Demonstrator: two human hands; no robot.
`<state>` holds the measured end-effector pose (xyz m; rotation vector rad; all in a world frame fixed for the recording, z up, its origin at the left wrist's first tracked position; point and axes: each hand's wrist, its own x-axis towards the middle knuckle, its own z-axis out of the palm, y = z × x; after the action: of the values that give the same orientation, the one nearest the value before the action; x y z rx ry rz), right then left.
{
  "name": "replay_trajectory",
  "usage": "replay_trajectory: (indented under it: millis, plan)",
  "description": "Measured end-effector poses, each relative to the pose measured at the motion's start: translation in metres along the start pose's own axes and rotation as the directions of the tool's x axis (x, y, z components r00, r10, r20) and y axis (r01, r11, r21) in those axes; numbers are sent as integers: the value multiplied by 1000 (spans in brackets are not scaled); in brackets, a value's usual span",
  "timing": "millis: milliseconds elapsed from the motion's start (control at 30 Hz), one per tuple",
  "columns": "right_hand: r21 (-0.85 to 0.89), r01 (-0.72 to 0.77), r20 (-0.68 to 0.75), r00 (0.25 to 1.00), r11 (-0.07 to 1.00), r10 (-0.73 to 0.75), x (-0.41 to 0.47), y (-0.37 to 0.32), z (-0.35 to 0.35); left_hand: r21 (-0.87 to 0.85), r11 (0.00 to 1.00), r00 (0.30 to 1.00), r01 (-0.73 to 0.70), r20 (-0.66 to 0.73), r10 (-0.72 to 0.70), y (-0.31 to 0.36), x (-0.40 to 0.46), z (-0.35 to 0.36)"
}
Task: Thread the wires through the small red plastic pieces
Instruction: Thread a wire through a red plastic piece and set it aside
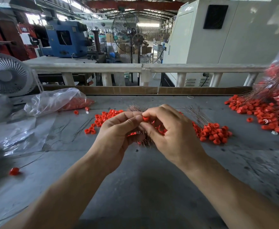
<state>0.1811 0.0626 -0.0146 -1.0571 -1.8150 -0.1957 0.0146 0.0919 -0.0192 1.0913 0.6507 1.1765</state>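
I observe both hands meeting mid-table [138, 179], with loose pieces [213, 133] to their right. A bag [56, 100] lies far left, before a fan [6, 75].

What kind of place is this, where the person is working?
Most likely a factory hall: a blue machine and a large standing fan stand behind the worktable, where heaps of red plastic pieces lie beside thin wires.

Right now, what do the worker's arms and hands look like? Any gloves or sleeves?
Both are bare. The left hand and right hand wear no gloves, and no rings or watch show. Both forearms are uncovered as far as the picture's lower edge, with no sleeve in view.
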Motion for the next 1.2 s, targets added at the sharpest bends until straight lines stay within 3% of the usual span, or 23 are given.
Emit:
replay_trajectory:
  millis: [367, 600, 967, 1200]
  plan:
    - [114, -54, -21, 998, 992, 57, -3, -4, 4, 33, 999, 1000, 10, -26, -9, -2, 0, -2]
    - [137, -140, 79, 988, 981, 130, -3, -3, 3, 77, 997, 999, -5, -47, 9, -1, 1, -3]
    - [13, -260, 281, 928, 966, 246, -4, 14, -10, -27, 997, 959, -77, -276, 67, 13, 8, -19]
    - [4, -328, 323, 894, 945, 310, -4, 20, -16, -53, 996, 951, -68, -305, 49, 12, 8, -23]
